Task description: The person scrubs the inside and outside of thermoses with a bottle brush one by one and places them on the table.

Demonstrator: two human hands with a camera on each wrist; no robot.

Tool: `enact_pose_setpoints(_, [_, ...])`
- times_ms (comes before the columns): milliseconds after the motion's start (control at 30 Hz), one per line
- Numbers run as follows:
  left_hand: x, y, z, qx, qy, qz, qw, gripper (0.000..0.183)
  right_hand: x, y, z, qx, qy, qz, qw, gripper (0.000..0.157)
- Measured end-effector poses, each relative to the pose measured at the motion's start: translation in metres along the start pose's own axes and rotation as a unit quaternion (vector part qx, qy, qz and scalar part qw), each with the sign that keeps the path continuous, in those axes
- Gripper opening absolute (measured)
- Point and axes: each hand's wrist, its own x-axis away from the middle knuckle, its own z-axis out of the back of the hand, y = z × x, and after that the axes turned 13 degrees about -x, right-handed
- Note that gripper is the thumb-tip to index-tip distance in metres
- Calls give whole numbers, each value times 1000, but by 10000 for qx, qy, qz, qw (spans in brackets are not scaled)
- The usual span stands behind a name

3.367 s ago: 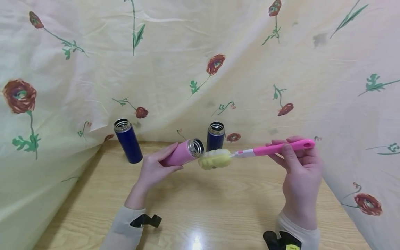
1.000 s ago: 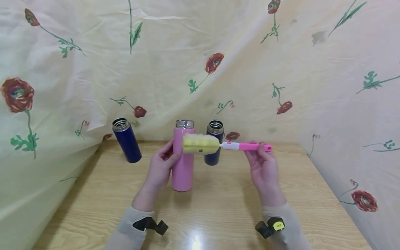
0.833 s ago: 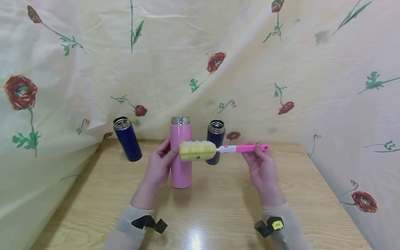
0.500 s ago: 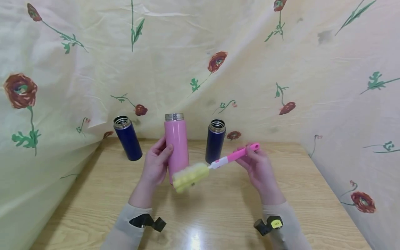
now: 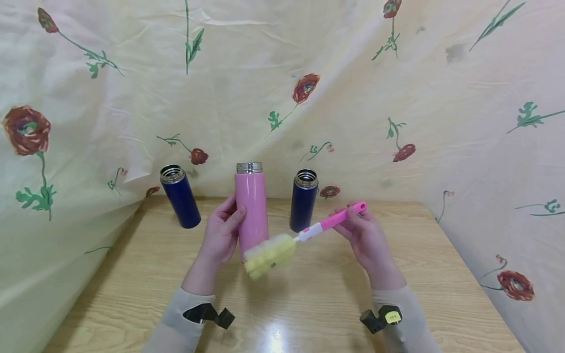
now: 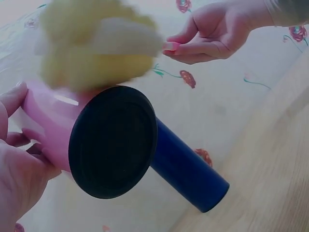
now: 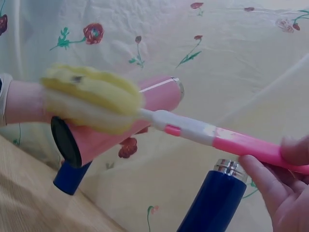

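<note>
My left hand [image 5: 220, 233] grips a pink vacuum flask [image 5: 251, 206] round its middle, lidless, with its steel neck up. It is lifted off the table, and its dark round base [image 6: 114, 142] faces the left wrist camera. Between thumb and fingers, my right hand [image 5: 367, 240] pinches the pink handle of a bottle brush [image 5: 328, 221]. The brush slants down to the left. Its yellow and white sponge head [image 7: 91, 99] overlaps the lower side of the flask, blurred in both wrist views.
Two dark blue flasks stand lidless at the back of the wooden table [image 5: 353, 304]: one at the left [image 5: 182, 201], one behind the brush [image 5: 304, 206]. A flowered cloth [image 5: 238, 98] hangs behind and along both sides.
The pink flask has turned from tilted, mouth toward the brush, to upright. My right hand has come left, and the sponge head has dropped from the flask's upper side to near its base.
</note>
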Motion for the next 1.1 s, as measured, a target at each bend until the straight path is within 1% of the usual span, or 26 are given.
enact_pose_setpoints(100, [1, -2, 0, -5, -178, -28, 9998, 59, 1, -3, -1, -674, 300, 85, 9972, 8])
enact_pose_setpoints(167, [2, -3, -1, -27, -303, -51, 9995, 60, 2, -5, -1, -1323, 465, 140, 9900, 8])
enact_pose_setpoints(267, [3, -5, -1, -88, -525, -34, 9986, 60, 5, -8, -3, -2268, 599, 240, 9718, 7])
enact_pose_setpoints(367, [4, -6, -3, -198, -827, 25, 9964, 61, 7, -11, -5, -3090, 642, 388, 9481, 5])
enact_pose_setpoints(433, [5, -6, -4, -268, -1052, 88, 9941, 62, 8, -12, -7, -3399, 673, 530, 9365, 5])
enact_pose_setpoints(533, [8, -6, -7, -320, -1295, 178, 9909, 62, 10, -14, -10, -3647, 732, 682, 9257, 9])
enact_pose_setpoints(567, [8, -5, -8, -351, -1344, 199, 9901, 63, 10, -14, -11, -3681, 759, 706, 9240, 11])
enact_pose_setpoints(633, [10, -4, -9, -442, -1351, 238, 9896, 65, 11, -13, -13, -3639, 817, 745, 9248, 12])
enact_pose_setpoints(767, [11, -3, -13, -810, -1139, 422, 9893, 77, 12, -11, -16, -3564, 930, 754, 9266, 12])
enact_pose_setpoints(833, [11, -2, -14, -961, -1000, 539, 9889, 82, 12, -11, -17, -3569, 982, 799, 9255, 11])
enact_pose_setpoints(933, [11, -2, -15, -1064, -888, 609, 9885, 82, 12, -10, -17, -3543, 1047, 931, 9246, 12])
enact_pose_setpoints(1033, [11, -1, -15, -1095, -791, 549, 9893, 79, 13, -11, -18, -3552, 1052, 980, 9237, 12])
enact_pose_setpoints(1100, [11, -1, -15, -1058, -707, 506, 9906, 77, 13, -12, -17, -3516, 1062, 949, 9253, 10])
